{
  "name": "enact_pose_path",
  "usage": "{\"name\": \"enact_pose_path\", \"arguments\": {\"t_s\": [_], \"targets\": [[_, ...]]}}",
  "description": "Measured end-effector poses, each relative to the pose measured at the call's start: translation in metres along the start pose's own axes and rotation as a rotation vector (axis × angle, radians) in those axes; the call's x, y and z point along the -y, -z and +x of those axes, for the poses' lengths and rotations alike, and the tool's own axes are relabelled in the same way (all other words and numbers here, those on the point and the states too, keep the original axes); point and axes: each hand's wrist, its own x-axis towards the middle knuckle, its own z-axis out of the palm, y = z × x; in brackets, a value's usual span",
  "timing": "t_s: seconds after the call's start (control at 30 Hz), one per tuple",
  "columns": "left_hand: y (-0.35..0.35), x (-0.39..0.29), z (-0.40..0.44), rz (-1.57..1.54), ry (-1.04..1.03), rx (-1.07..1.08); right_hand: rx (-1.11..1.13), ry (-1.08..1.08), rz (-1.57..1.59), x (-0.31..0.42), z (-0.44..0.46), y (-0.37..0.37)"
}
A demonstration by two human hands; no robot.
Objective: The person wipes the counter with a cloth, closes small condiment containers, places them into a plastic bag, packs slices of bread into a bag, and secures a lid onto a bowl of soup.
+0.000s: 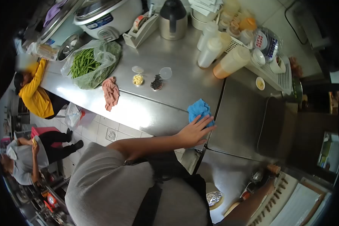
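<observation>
Two bare hands are reaching out from a person in a grey shirt [113, 188]. The left hand [195, 132] is spreading its fingers wide, palm down, and is touching the near part of a crumpled blue cloth [198, 109], not closing round it. The blue cloth is lying near the steel counter's [154, 113] front edge, just left of a seam. The right hand [269, 185] is showing dimly at lower right, near a brown object [274, 168]; whether its fingers are holding anything, one cannot tell. Farther off, a pink cloth [110, 93] is lying left of two small open tubs, one holding pale pieces [138, 79], the other dark pieces [156, 82]. Beyond, green beans [83, 63] are filling a plastic bag [110, 56], squeeze bottles [210, 52] are standing rightward, and a steel jug [173, 23] is standing behind
</observation>
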Motion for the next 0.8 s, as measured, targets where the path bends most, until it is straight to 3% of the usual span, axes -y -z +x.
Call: {"name": "enact_pose_path", "arguments": {"t_s": [0.13,0.2,0.23,0.3,0.4,0.5,0.57,0.6,0.7,0.77,0.8], "targets": [[-0.041,0.017,0.022,0.202,0.008,-0.029,-0.308,0.082,-0.083,0.022,-0.021,0.025],[-0.049,0.022,0.022,0.293,-0.026,-0.078,-0.317,0.317,0.313,0.062,-0.045,0.061],[-0.047,0.02,0.021,0.211,0.026,-0.097,-0.115,0.37,0.612,0.097,-0.089,0.1],[-0.04,0.02,0.015,0.048,0.125,-0.139,0.009,0.817,1.061,0.132,-0.121,0.097],[-0.034,0.015,-0.003,0.321,0.186,-0.213,0.319,1.212,0.955,0.195,-0.255,0.196],[-0.04,0.029,-0.007,0.167,0.304,-0.09,0.758,1.416,0.978,0.204,-0.35,0.233],[0.007,-0.001,-0.019,-0.103,0.594,-0.221,1.182,1.246,1.146,0.201,-0.408,0.242],[0.027,-0.014,-0.028,-0.244,0.735,-0.288,1.291,1.212,1.127,0.199,-0.432,0.248],[0.032,-0.031,-0.08,-0.734,0.638,-0.513,1.762,0.808,1.189,0.183,-0.496,0.308],[0.003,-0.066,-0.11,-0.895,0.448,-0.749,1.735,0.716,1.374,0.179,-0.548,0.292],[-0.023,-0.076,-0.119,-0.747,0.413,-0.945,1.733,0.626,1.471,0.17,-0.564,0.302]]}}
